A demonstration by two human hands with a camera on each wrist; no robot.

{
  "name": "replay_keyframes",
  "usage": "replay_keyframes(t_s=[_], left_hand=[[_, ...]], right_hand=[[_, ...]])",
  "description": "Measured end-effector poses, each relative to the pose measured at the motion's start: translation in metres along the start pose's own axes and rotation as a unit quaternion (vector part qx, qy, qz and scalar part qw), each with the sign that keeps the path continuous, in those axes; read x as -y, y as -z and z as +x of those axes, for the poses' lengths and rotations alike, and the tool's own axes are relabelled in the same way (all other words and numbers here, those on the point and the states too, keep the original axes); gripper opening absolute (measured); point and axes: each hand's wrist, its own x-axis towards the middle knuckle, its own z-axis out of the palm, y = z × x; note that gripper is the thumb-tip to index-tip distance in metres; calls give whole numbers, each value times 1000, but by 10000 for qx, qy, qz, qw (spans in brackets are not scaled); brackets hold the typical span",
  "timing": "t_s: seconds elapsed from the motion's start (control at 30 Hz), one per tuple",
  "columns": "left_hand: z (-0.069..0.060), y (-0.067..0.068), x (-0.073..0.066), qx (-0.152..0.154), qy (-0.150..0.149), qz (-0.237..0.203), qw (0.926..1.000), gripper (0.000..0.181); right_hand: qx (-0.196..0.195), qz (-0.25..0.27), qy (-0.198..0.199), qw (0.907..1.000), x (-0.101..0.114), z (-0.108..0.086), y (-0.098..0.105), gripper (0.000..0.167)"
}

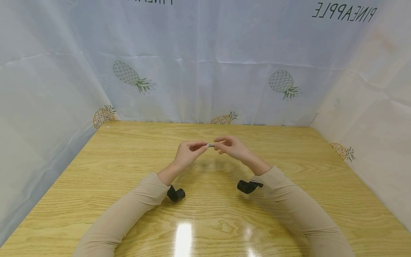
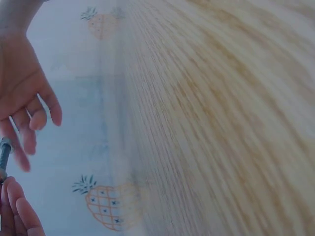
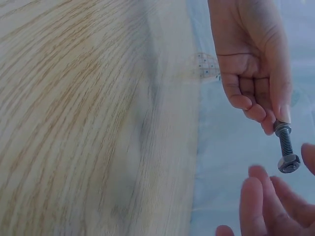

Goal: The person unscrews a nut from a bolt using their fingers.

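Note:
A metal bolt [image 3: 286, 144] with a hex nut [image 3: 289, 163] on its free end is held up above the table. My left hand [image 1: 189, 152] pinches the bolt at its other end between thumb and fingertips. Beside the nut, my right hand [image 1: 233, 147] has its thumb and fingers spread; in the right wrist view a gap shows between them and the nut. The left wrist view catches the bolt [image 2: 4, 156] only at its left edge, with the left hand's fingers [image 2: 19, 209] below it and the right hand [image 2: 22, 83] above.
A wood-grain table [image 1: 128, 153] lies beneath both hands. White curtains [image 1: 199, 85] printed with pineapples enclose it at the back and sides. Black wrist-worn devices [image 1: 247, 186] hang under both sleeves, near the tabletop.

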Motion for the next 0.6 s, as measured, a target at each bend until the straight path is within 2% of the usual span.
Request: replay_keyframes(t_s=[0.17,0.33,0.43,0.6], left_hand=[[-1,-1,0,-49,-8,-8,10000,34],[-1,0,0,-49,14,-34,10000,35],[0,0,0,-26,54,-46,10000,34],[0,0,0,-32,5,-10,10000,32]], right_hand=[[114,-62,-197,9997,1,0,-1,39],[-73,63,29,9999,1,0,-3,29],[-116,78,76,9999,1,0,-3,33],[54,26,-21,10000,1,0,-1,40]])
